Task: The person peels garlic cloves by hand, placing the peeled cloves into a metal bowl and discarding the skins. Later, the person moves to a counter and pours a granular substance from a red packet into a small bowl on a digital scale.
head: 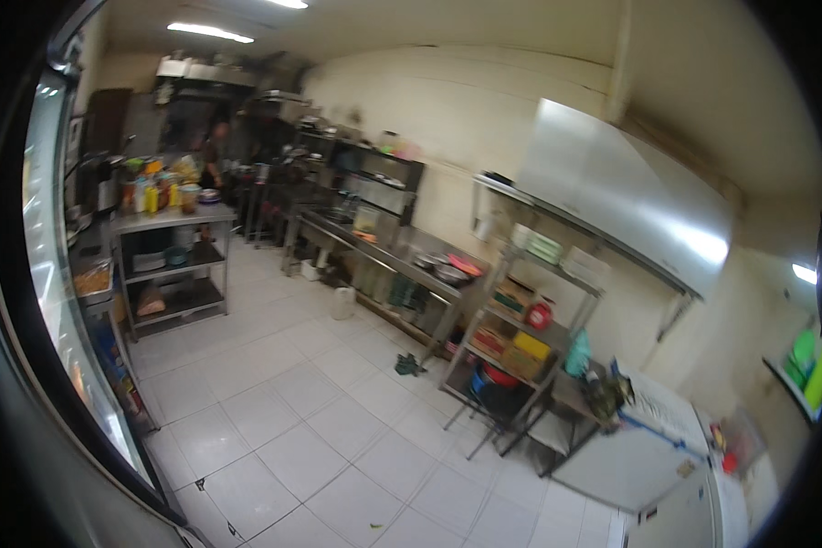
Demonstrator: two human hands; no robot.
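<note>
Neither my left hand nor my right hand is in view. Before me a white tiled floor [315,418] runs down the length of a kitchen. Close on my left stands a lit glass-door cooler [55,274]. Past it is a steel rack table [178,218] with bottles [152,198] and jars on top. A long steel sink counter [366,250] follows the right wall, with metal bowls [452,274] on its near end. Nearer on the right, a steel shelf rack [562,333] holds cardboard boxes [514,298] and a red round item [540,315].
White chest freezers [603,466] stand at the lower right. A dark green cloth-like item [407,364] and a whitish container [343,303] are on the floor. A large steel panel [616,198] is mounted on the right wall. Another person [214,157] stands at the far end.
</note>
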